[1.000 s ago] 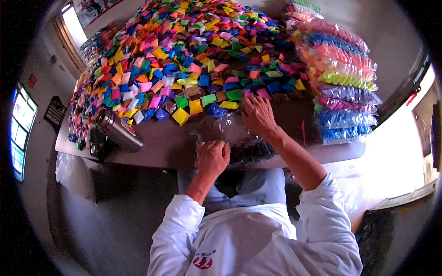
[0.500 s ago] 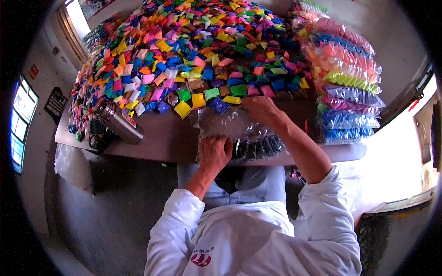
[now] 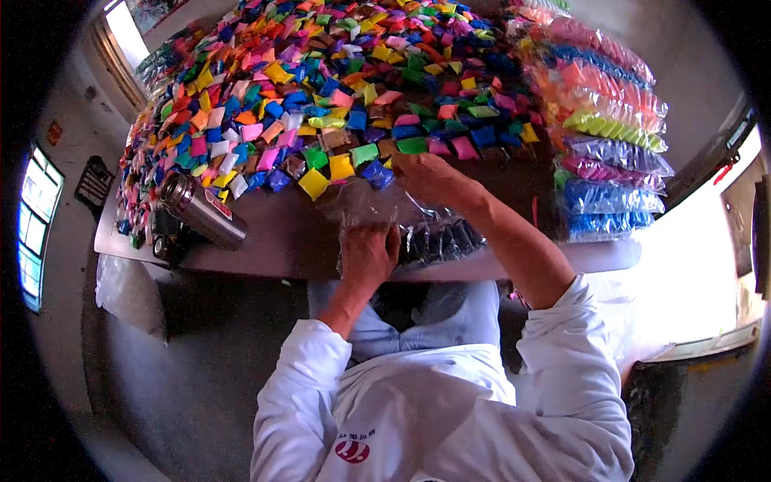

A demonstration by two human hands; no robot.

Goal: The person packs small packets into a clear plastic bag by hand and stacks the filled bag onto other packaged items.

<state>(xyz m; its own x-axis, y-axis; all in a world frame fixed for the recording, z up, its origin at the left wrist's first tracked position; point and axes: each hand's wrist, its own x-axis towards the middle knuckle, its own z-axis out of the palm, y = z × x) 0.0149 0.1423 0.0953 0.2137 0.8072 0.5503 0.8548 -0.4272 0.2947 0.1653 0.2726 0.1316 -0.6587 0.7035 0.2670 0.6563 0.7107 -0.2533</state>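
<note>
Head view: my left hand [image 3: 369, 253] grips the clear bag [image 3: 401, 221] on the desk [image 3: 281, 245]; my right hand [image 3: 430, 178], at one o'clock, pinches its top beside coloured packets [image 3: 337, 88].

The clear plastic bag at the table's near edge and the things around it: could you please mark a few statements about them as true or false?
1. The left hand rests on the clear plastic bag at the table's near edge. True.
2. The right hand is lifting the metal flask. False: the flask lies on its side to the left, untouched; the right hand is at the bag's far end, beside the pile of small coloured packets.
3. The bag holds a row of dark packets. True.
4. The filled bags of sorted packets are stacked at the left of the table. False: they are stacked at the right.
5. The person wears a white long-sleeved top. True.
</note>
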